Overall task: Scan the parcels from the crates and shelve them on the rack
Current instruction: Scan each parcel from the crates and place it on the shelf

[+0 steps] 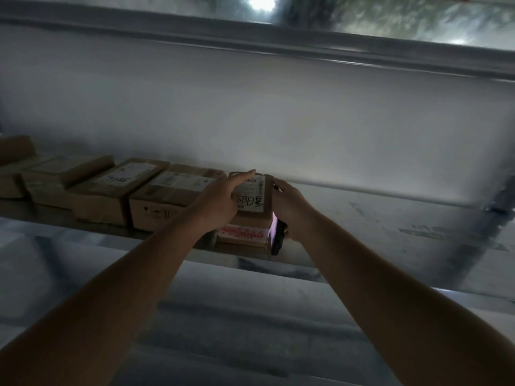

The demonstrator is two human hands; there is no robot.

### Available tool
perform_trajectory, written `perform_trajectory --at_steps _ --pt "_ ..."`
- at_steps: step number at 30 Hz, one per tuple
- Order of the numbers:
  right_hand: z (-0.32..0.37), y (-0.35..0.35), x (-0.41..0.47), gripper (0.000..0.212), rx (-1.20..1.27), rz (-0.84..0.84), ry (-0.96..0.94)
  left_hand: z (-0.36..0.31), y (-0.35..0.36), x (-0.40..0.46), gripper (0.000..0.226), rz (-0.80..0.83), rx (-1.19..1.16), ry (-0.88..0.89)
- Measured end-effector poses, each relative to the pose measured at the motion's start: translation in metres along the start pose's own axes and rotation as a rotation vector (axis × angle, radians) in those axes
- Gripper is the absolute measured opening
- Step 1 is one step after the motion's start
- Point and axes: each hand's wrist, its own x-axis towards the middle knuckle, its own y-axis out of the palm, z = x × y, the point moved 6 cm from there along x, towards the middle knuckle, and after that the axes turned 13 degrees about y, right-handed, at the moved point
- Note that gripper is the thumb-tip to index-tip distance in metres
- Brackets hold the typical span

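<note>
The small parcel [252,195] on top of the stack carries a white label with a barcode and black handwritten characters, too blurred to read for certain. The box beneath it [242,232] bears a label with red print, illegible. Labels on the neighbouring boxes [172,190] cannot be read.

One view only, head cam, wide-angle. Looks fwd and slightly down along both forearms into a rack shelf [362,218], close range. Hands meet near frame centre; shelf back wall fills the upper half beyond them, next shelf's underside along the top. Edges blurred, frame tilted down to the right.
</note>
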Motion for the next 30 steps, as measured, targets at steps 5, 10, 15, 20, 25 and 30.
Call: perform_trajectory --at_steps 5,10,15,20,25,30 --pt "-0.002 -0.006 0.004 0.042 -0.089 0.017 0.050 0.002 0.004 0.014 0.063 0.032 0.132 -0.036" --pt "0.001 -0.019 0.004 0.056 -0.113 -0.048 -0.008 0.002 0.008 0.021 0.050 0.062 0.268 -0.048" --pt "-0.003 -0.032 0.003 0.055 -0.151 -0.161 -0.108 -0.013 0.004 0.018 0.050 0.029 0.351 -0.020" --pt "-0.007 -0.047 -0.011 0.050 -0.360 -0.273 -0.292 -0.048 0.012 0.004 0.034 -0.062 0.448 0.139" --pt "-0.020 -0.065 -0.033 0.051 -0.560 -0.398 -0.344 -0.068 0.025 -0.005 0.055 0.029 0.477 0.142" --pt "-0.034 -0.083 -0.081 0.050 -0.663 -0.555 -0.339 -0.097 0.040 -0.015 0.063 0.096 0.523 0.234"
